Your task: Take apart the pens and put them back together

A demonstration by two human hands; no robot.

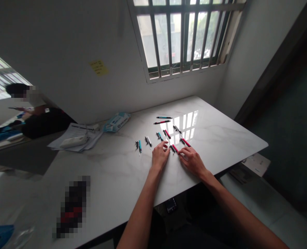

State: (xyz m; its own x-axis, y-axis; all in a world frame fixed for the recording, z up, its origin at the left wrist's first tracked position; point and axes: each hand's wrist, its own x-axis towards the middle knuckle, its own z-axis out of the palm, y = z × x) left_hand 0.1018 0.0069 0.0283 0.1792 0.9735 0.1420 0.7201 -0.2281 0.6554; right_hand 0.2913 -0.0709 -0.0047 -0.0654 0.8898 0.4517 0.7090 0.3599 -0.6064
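Several red, teal and white pens lie in a loose row on a white marble table (220,138). My left hand (160,155) rests palm down beside a red pen (167,134), its fingertips touching pen parts. My right hand (193,159) lies flat next to it, with its fingertips on another red pen (175,148). A third red pen (186,142) sits just beyond my right hand. A teal pen (140,146) and a white pen (149,141) lie to the left. Two whole pens, one teal (164,117) and one red (162,122), lie farther back.
A pack of wipes (116,121) and a stack of papers (74,138) sit at the table's back left. A dark bottle (72,207) stands near the front left. Another person (34,114) sits at the far left. A barred window (184,34) is in the wall behind.
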